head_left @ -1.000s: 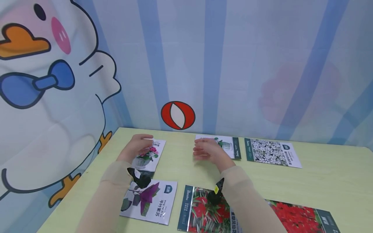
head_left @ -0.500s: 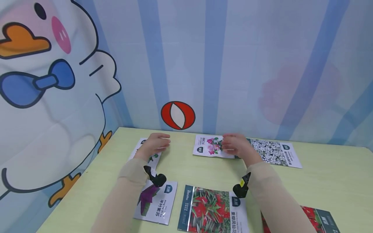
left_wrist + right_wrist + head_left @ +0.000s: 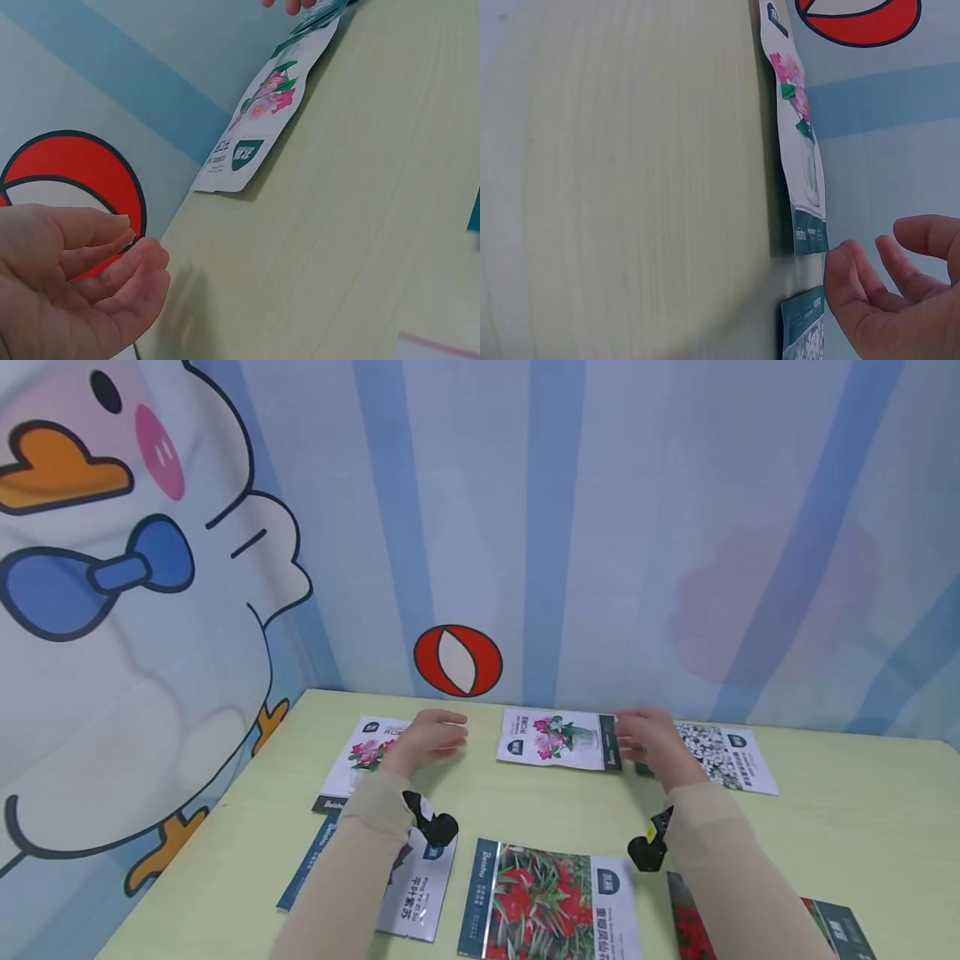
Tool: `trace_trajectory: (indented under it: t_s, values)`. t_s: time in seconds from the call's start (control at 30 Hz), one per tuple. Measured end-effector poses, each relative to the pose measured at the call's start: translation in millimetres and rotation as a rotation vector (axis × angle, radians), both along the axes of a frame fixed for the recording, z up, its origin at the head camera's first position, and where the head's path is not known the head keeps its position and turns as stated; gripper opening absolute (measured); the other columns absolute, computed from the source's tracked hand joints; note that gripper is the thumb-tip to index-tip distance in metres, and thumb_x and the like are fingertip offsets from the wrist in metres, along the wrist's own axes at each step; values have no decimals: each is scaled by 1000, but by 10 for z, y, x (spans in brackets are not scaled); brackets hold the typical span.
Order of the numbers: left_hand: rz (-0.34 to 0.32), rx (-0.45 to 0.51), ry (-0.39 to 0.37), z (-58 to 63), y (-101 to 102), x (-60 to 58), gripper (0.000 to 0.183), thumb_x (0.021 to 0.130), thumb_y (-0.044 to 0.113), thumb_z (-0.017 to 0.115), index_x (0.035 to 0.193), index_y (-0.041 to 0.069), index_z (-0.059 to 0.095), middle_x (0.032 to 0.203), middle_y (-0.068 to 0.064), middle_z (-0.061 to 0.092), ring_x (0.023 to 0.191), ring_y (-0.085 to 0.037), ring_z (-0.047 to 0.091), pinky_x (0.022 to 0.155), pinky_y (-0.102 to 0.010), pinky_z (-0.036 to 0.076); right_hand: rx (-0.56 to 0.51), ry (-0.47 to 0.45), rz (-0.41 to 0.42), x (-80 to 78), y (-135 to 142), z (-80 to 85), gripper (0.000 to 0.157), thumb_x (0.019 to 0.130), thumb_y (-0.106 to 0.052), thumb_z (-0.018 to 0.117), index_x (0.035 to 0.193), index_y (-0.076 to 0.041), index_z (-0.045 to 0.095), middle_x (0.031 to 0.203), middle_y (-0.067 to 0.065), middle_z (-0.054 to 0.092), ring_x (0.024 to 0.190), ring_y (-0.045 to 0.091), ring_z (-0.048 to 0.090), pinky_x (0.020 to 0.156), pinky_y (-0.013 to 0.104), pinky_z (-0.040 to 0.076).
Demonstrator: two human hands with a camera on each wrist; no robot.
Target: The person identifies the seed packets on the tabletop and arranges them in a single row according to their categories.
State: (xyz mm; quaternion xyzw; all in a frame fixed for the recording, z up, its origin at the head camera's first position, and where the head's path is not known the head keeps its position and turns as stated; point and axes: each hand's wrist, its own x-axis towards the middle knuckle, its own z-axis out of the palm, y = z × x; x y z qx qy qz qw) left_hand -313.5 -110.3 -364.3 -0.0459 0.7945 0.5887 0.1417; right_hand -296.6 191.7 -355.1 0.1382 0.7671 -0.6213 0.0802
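Six printed packets lie on the pale yellow table (image 3: 862,810), its near edge at six o'clock. Nearest, at six, is the leafy red-flower packet (image 3: 543,897); at seven, the purple-leaf packet (image 3: 420,893) shows its blue end strip, which the left sleeve (image 3: 352,872) hid half a second ago. At about five, the plain red packet (image 3: 840,927) is partly covered by the right sleeve (image 3: 742,868).

Farther off, at eleven, the left hand (image 3: 426,741) is empty, its fingers loosely bent. It has shifted toward three o'clock, so more of the left pink-flower packet (image 3: 356,764), at ten, is uncovered. The right hand (image 3: 656,745), at one, has moved the same way; it too is empty, fingers relaxed and slightly spread. It is right beside the dark end of the middle pink-flower packet (image 3: 558,739) at twelve, now seen nearly whole; from these angles I can't fairly tell whether a fingertip touches it. The hand hides the near-left part of the white-flower packet (image 3: 723,756) toward two. All six packets lie where they did.

Beyond the far edge hangs the blue striped cloth (image 3: 480,527), with a red-and-white ball (image 3: 458,660) printed at eleven.
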Motion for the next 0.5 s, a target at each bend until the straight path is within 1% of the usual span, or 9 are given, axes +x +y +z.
trace_trajectory:
  t_s: [0.1,0.27,0.4,0.5]
  values:
    - [-7,-14,-1,-24,69,10,35,93,12,56,126,1,53,120,-15,55,105,-27,54,94,-34,45,14,7,3,8,15,-34,48,96,-11,41,140,6,32,132,26,39,106,31,47,92,43,44]
    - [-23,1,14,-85,178,3,34,92,10,56,124,-2,55,114,-15,56,94,-23,56,91,-32,47,34,5,14,2,24,-81,48,96,-9,39,140,8,30,138,28,33,114,35,43,94,44,43]
    - [-18,4,26,-119,247,8,33,92,7,55,123,-2,56,116,-15,56,91,-22,54,90,-32,48,40,5,6,-14,22,-113,49,94,-6,37,139,9,31,140,29,32,112,33,43,94,43,43]
    - [-11,-11,29,-120,293,27,34,92,8,55,124,-1,55,121,-15,53,96,-23,52,92,-32,47,49,4,-26,-36,8,-138,48,91,-4,37,137,10,34,137,28,36,101,28,47,89,40,45]
